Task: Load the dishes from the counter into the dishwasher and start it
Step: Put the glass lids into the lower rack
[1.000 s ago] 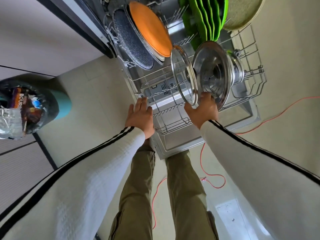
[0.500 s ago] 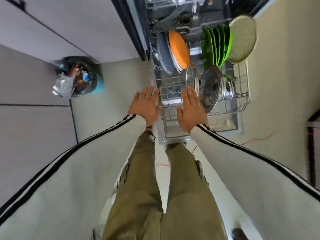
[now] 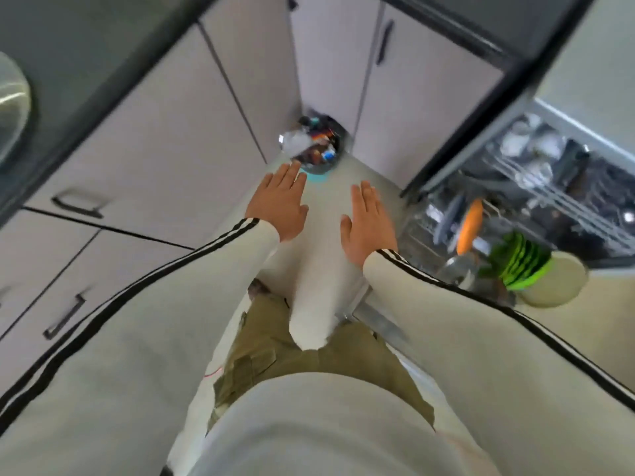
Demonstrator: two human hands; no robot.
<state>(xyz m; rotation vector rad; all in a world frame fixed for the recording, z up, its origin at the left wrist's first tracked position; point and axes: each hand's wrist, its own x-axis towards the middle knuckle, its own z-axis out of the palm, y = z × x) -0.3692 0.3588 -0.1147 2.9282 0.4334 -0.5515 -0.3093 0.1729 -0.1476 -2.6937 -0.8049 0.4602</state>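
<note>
The open dishwasher stands at the right; its lower rack (image 3: 422, 218) carries an orange plate (image 3: 470, 226), several green plates (image 3: 522, 262), a pale round plate (image 3: 553, 280) and a metal lid (image 3: 458, 267). An upper rack (image 3: 556, 180) with glassware shows behind, blurred. My left hand (image 3: 278, 206) and my right hand (image 3: 366, 225) hover flat over the floor, left of the rack, fingers apart and holding nothing.
A teal bin (image 3: 314, 149) full of rubbish sits in the corner ahead. Grey cabinet doors with black handles (image 3: 77, 204) line the left side under a dark counter edge. A metal bowl rim (image 3: 12, 101) shows at the far left. My legs are below.
My right hand has let go of the metal lid in the rack. Both hands have pulled back from the rack, and the view has swung left toward the cabinets.
</note>
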